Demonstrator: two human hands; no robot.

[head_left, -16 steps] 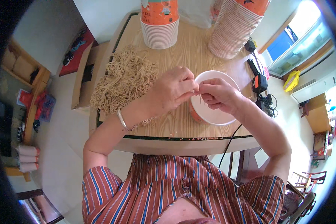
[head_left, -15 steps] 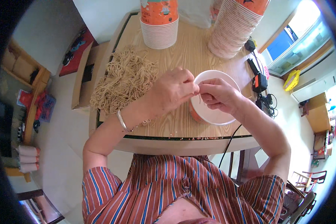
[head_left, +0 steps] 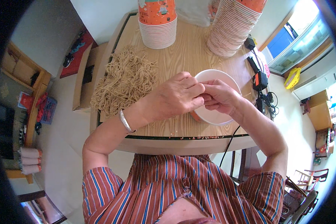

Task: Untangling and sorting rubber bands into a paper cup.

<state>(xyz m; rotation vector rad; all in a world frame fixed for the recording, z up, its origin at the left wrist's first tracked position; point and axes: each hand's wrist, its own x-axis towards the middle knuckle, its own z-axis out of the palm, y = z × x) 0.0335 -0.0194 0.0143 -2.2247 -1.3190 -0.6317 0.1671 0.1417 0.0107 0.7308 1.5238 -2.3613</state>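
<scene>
Over a white paper bucket with an orange outer side, my two hands meet with their fingertips together. My left hand is closed in a pinch, its back covering most of the fingers. My right hand pinches from the other side, above the bucket's opening. Between them is a thin tan cord, hidden by the fingers now; half a second ago a short strand showed below them. A large tangled heap of tan cords lies on the table left of my left hand.
At the back stand a shorter stack of paper buckets and a taller, leaning stack. Black adapters and cables lie along the table's right edge. Small crumbs dot the front edge. An open cardboard box stands left of the table.
My left hand has shifted slightly right and down, its fingers now overlapping the right hand's fingertips. The hanging strand is no longer visible. The bucket and cord heap have stayed put.
</scene>
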